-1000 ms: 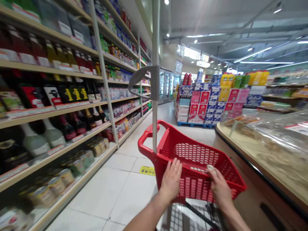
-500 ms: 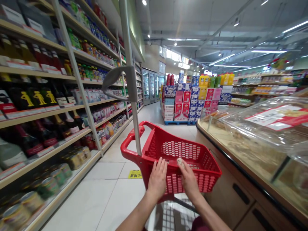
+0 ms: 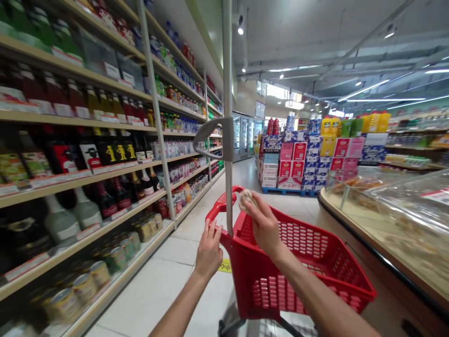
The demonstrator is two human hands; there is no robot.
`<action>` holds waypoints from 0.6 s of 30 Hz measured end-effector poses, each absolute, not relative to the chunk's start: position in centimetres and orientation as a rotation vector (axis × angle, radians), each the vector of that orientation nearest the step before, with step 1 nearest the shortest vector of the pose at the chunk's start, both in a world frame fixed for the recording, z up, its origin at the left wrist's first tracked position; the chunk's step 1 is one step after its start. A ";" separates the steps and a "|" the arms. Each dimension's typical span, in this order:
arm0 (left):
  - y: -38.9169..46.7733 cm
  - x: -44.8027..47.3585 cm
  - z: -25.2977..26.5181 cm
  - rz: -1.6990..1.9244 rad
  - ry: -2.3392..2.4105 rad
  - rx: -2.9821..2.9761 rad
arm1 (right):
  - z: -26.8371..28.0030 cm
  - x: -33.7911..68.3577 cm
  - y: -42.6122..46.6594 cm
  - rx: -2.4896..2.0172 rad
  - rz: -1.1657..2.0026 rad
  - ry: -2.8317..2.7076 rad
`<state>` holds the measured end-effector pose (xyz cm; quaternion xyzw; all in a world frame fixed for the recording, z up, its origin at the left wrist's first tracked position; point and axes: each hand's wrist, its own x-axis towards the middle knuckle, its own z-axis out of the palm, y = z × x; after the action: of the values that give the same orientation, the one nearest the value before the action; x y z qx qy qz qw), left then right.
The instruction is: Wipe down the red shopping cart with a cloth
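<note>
A red plastic shopping cart (image 3: 303, 281) with lattice sides stands in front of me, its basket angled to the right. My left hand (image 3: 209, 250) has its fingers over the near end of the cart's red handle (image 3: 220, 206). Above the basket's near side, my right hand (image 3: 265, 229) is closed on a crumpled pale cloth (image 3: 247, 200), close to the grey metal pole (image 3: 228, 187). That pole rises from the cart beside the handle and carries a grey hook-shaped loop (image 3: 213, 138). What I see of the basket inside holds no goods.
Shelves (image 3: 105, 173) of bottles and cans line the left side. A glass-covered food counter (image 3: 389, 220) runs along the right, close to the cart. Stacked drink cartons (image 3: 293, 161) stand on a blue pallet ahead. A yellow floor sticker (image 3: 225, 266) lies near my left hand.
My left hand has moved from the basket rim to the handle. My right hand has lifted the cloth up and left towards the pole. The view has turned left, so the cart appears further right.
</note>
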<state>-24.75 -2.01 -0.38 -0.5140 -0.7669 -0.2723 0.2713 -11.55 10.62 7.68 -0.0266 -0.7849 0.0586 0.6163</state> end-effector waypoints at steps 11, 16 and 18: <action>-2.0 -25.0 -0.7 -0.890 -2.070 -1.456 | 5.8 -13.1 11.2 0.420 -0.535 -2.384; -2.1 -24.6 -0.3 -0.901 -2.062 -1.489 | 12.7 -14.6 11.5 0.275 -0.376 -2.162; -2.2 -24.6 -0.3 -0.889 -2.064 -1.490 | 13.4 -14.8 11.6 0.269 -0.347 -2.106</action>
<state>-24.56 -2.18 -0.28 -0.5390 -0.7465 -0.3216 0.2207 -14.83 11.65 13.43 0.1100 -0.8614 -0.1420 0.4751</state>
